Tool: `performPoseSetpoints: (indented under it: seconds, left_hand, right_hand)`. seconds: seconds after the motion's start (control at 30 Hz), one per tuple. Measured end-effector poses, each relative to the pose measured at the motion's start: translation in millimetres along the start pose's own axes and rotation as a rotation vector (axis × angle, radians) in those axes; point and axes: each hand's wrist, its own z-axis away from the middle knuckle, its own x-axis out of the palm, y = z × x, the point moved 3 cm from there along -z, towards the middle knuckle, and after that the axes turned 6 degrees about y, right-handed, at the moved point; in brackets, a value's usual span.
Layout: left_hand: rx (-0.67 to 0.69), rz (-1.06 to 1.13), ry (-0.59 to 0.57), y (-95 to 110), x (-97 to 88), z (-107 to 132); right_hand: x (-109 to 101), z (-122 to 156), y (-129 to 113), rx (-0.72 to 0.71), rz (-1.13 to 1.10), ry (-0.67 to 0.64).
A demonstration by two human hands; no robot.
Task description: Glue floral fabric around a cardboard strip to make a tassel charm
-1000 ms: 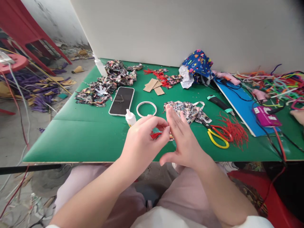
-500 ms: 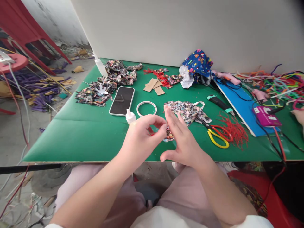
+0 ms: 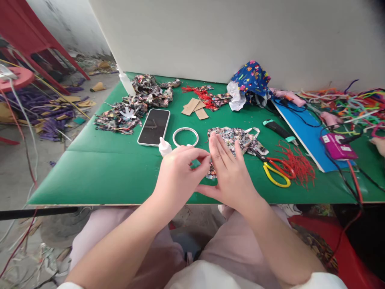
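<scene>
My left hand (image 3: 180, 170) has its thumb and index finger pinched at the edge of a small patterned fabric piece (image 3: 211, 172), mostly hidden by both hands. A bit of red shows inside the loop of those fingers. My right hand (image 3: 230, 170) is stretched flat against the fabric's other side, thumb apart and holding nothing. Behind it lies a larger bunch of patterned cloth (image 3: 237, 136). A white glue bottle (image 3: 165, 147) stands just beyond my left hand, and a white ring (image 3: 185, 129) lies past it.
Left of the ring is a phone (image 3: 154, 127). On the right are scissors (image 3: 278, 178), red threads (image 3: 296, 166), a utility knife (image 3: 278, 130) and a blue board (image 3: 303, 134) with a purple box (image 3: 338, 146). Brown card pieces (image 3: 194, 106) and fabric scraps (image 3: 120, 116) lie farther back.
My right hand has shifted slightly left, its thumb now closer to my left hand, covering more of the small fabric piece. My left hand keeps its pinch.
</scene>
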Motion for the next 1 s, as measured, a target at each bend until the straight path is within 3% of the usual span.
performPoseSetpoints:
  seconds: [0.5,0.83,1.0]
  left_hand:
    - [-0.171,0.307,-0.106,-2.0,-2.4,-3.8]
    - [-0.155,0.266,-0.107,-1.1,-3.6,-4.2]
    - [-0.13,0.204,-0.049,-0.7,-6.7,-3.9]
  right_hand:
    - [-3.2,-1.4,1.5,0.075,-0.427,0.009]
    - [-4.1,-1.7,2.7,0.057,-0.427,0.0]
    - [-5.8,-2.0,2.6,0.059,-0.433,-0.01]
